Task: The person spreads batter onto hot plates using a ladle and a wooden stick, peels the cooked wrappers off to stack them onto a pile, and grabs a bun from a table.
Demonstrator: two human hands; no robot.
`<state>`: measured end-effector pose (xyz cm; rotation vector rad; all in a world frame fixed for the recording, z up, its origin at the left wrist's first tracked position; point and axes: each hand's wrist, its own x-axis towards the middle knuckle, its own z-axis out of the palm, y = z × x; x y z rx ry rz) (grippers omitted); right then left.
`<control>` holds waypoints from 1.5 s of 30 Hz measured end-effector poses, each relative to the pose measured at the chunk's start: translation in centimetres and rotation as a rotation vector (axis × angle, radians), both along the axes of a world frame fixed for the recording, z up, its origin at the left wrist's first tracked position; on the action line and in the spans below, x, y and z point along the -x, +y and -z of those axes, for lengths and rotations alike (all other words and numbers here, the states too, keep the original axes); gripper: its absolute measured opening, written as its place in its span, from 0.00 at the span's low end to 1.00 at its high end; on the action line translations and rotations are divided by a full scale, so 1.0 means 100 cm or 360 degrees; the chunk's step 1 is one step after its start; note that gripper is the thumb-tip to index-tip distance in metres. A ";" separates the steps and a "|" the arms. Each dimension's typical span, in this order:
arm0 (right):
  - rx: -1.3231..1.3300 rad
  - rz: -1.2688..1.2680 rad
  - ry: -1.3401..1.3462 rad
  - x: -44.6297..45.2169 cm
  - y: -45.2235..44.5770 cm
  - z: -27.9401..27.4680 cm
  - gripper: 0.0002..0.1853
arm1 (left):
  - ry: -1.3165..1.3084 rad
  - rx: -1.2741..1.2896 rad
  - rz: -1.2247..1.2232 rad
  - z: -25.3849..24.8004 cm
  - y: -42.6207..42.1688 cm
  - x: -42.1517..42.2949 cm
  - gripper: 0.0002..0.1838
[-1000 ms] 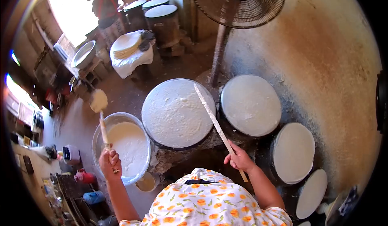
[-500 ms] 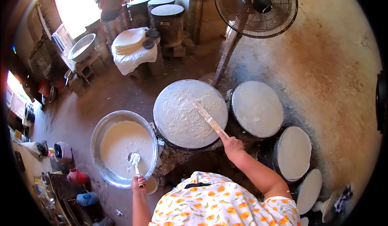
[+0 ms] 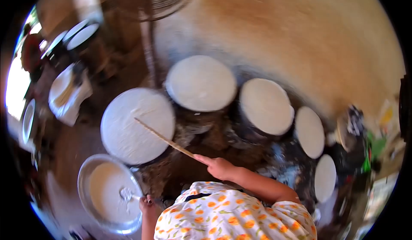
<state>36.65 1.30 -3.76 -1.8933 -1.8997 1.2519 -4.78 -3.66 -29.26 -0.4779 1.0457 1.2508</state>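
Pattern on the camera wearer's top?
White top with scattered orange motifs and small green leaf-like sprigs; shows best in the head view.

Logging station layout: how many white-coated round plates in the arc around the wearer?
5: first plate under the stick, second up-right of it, third right of that, fourth farther right, fifth below the fourth. The body may hide more.

no readable text, label, brand, number or sign, none on the stick [image 3: 165,139] in the right hand [image 3: 221,168], none on the basin [image 3: 82,190] by the left hand [image 3: 149,204], green item [image 3: 377,144] right of both blurred
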 end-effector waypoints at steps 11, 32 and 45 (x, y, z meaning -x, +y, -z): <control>-0.0196 0.1301 0.0708 -0.163 -0.161 0.031 0.28 | 0.0130 -0.0036 0.0906 -0.032 0.043 -0.160 0.05; -0.0307 0.2357 0.0506 -0.208 -0.337 0.041 0.34 | 0.2833 -0.3181 0.2031 -0.189 0.054 -0.678 0.29; -0.0380 0.2799 0.0125 -0.142 -0.323 0.030 0.36 | 0.2978 -0.3940 0.1760 -0.156 0.092 -0.698 0.08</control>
